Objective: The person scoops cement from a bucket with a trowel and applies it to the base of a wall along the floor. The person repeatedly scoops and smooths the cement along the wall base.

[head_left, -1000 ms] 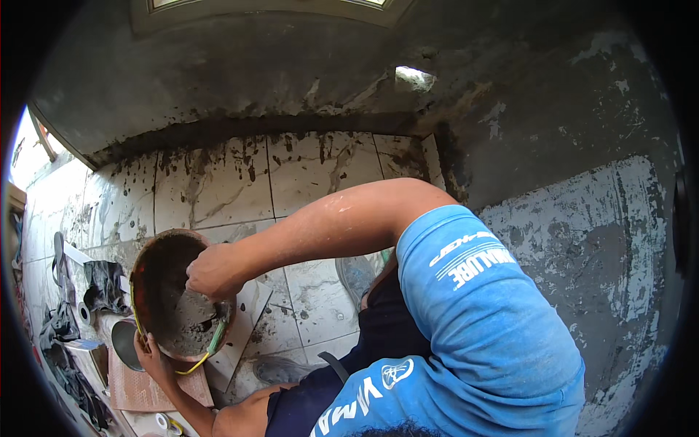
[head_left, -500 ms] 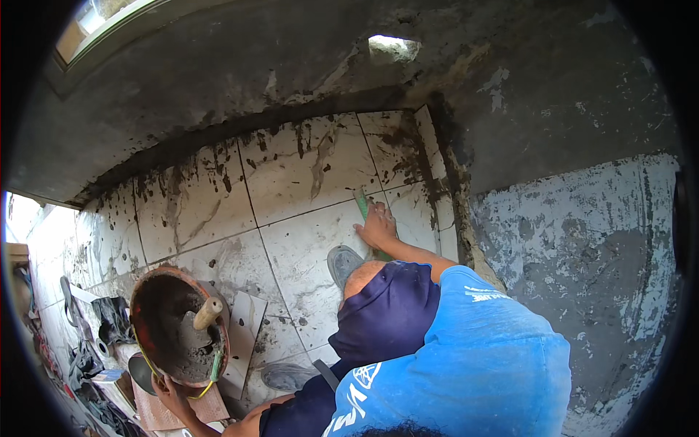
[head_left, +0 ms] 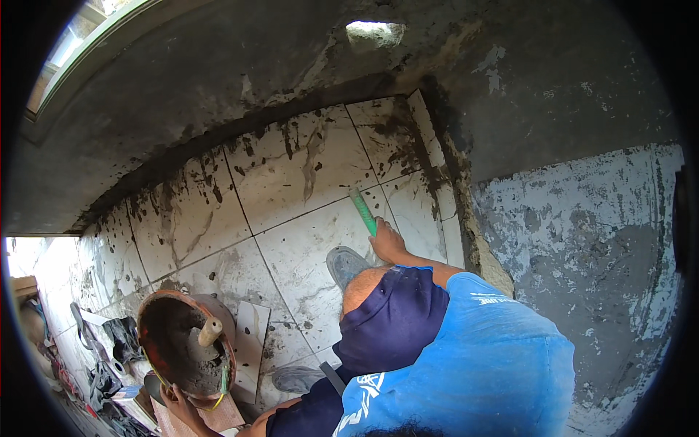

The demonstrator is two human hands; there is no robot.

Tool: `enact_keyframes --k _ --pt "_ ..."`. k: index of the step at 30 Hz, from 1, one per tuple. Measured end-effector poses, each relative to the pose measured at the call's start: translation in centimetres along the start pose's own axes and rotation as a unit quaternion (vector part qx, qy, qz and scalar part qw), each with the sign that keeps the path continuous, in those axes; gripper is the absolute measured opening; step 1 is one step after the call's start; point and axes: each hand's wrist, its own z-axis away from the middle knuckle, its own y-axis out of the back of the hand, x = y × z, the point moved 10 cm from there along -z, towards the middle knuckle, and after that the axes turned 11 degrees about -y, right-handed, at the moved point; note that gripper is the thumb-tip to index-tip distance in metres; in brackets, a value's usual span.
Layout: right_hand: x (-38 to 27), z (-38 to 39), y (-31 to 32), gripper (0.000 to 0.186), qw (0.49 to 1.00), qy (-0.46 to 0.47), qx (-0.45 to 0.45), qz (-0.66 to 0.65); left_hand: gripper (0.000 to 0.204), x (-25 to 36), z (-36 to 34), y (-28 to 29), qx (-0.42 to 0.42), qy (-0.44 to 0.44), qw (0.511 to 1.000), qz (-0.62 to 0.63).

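Low on the left, my left hand (head_left: 179,408) has its fingers at the rim of a dark, rounded bowl-like piece (head_left: 152,387), beside a mortar bucket (head_left: 148,349). Grey mortar (head_left: 182,364) lies in the bucket. A trowel with a wooden handle (head_left: 211,332) stands in it, handle up. My right hand (head_left: 389,242) grips a green rod (head_left: 363,210) just above the tiled floor, its far end pointing to the upper left. The rod's near end is hidden by the hand. One grey shoe (head_left: 345,265) shows close to this hand.
White marbled tiles (head_left: 291,211) are spattered with mortar. Dark plastered walls (head_left: 233,80) meet at a corner, with a small hole (head_left: 375,32). A pale board (head_left: 249,349) lies right of the bucket. Dark cloths and bags (head_left: 122,339) lie far left.
My right hand has slid down and right along the green rod, so more of it shows. The left hand stays by the bucket. The whole view has shifted slightly.
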Motion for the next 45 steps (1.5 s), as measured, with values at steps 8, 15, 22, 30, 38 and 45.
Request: enact_keyframes --k 8,15,22,30,38,45 --pt "1.2 0.7 -0.9 0.066 0.999 -0.007 -0.017 0.028 0.042 -1.5 -0.5 -0.1 -0.011 -0.005 1.0 -0.01" --pt "1.9 0.7 -1.7 0.066 0.997 -0.03 -0.05 0.044 0.04 -1.6 -0.9 0.2 0.002 -0.027 1.0 0.0" --pt "3.1 2.3 -1.6 0.053 0.992 -0.067 -0.083 0.071 0.049 4.8 0.9 -0.6 0.016 -0.053 0.996 -0.063" --pt "1.4 15.2 -8.1 0.049 0.953 0.08 -0.288 0.055 0.057 8.2 2.8 0.8 0.049 -0.05 0.991 -0.111" --pt "-0.5 13.5 -6.3 0.047 0.941 0.17 -0.289 0.043 0.064 9.7 5.5 4.4 0.098 -0.038 0.966 -0.235" --pt "-3.8 6.3 -4.9 0.045 0.947 0.286 -0.14 0.05 0.055 19.1 10.3 5.3 0.104 0.011 0.983 -0.154"
